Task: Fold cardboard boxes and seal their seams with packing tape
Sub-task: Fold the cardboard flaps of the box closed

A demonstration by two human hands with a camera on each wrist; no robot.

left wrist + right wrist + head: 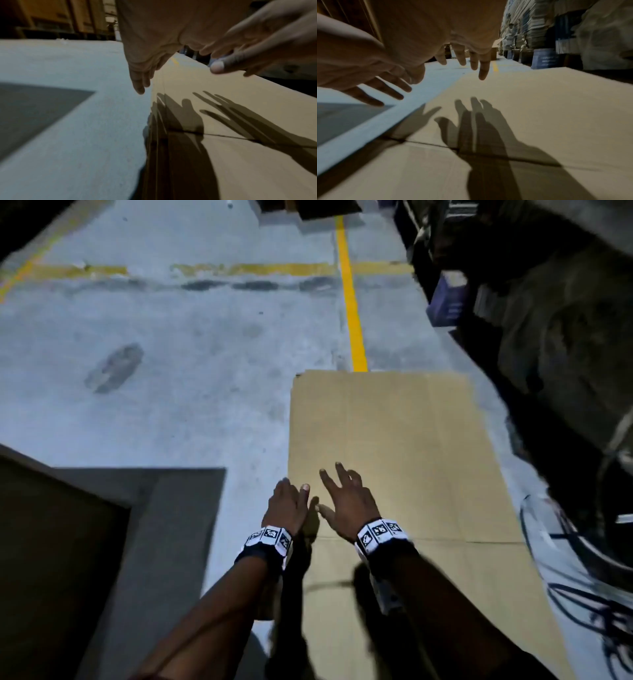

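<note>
A flattened brown cardboard box lies on the grey floor, its crease lines showing. Both hands hover just above its near left part, empty, with fingers spread. My left hand is over the box's left edge; in the left wrist view its fingers point down at that edge of the cardboard. My right hand is over the board, fingers extended, casting a shadow on the cardboard. No tape is in view.
A dark cardboard box stands at the lower left. Stacked goods and blue boxes line the right side, with dark cables by the board's right edge. Yellow floor lines run ahead. Bare concrete floor lies to the left.
</note>
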